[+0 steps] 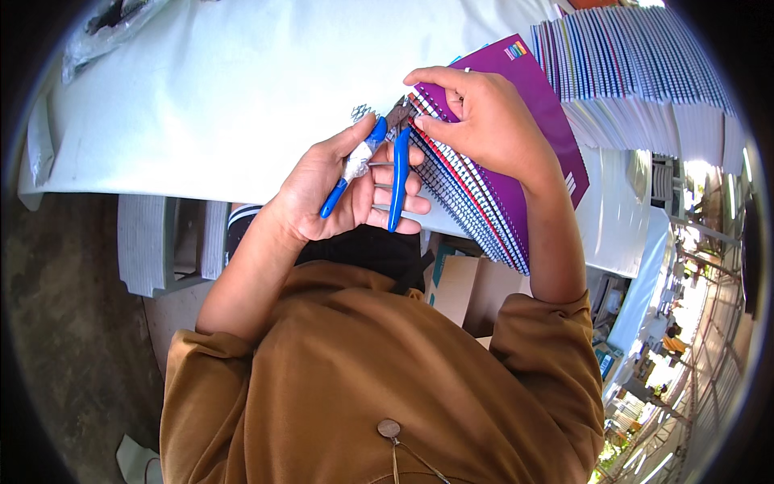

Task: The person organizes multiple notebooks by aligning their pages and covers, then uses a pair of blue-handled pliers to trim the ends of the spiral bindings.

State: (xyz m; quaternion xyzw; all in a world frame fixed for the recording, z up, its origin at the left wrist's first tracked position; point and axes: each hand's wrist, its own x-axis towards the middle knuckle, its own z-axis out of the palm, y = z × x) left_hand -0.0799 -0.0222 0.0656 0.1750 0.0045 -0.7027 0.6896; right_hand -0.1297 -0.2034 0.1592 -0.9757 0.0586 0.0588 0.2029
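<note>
My left hand (326,181), palm up, holds wire cutters (398,173) with blue handles, one wrapped in silvery tape. The handles are spread, and several fingers pass behind them. Their dark jaws are at the upper end of the coil bindings on a fanned stack of spiral notebooks (476,194). The top notebook has a purple cover (542,121). My right hand (492,121) lies over this cover near its upper left corner. Its thumb presses by the binding, and the bent index finger reaches past the coil end. The other right fingers are mostly hidden.
A small heap of wire clippings (363,111) lies on the white-covered table (218,97). Stacked spiral-bound books (629,64) stand at the far right. Clear plastic wrapping (105,36) is at the far left. An opened cardboard box (463,286) sits below the table edge, near a grey plastic stool (165,242).
</note>
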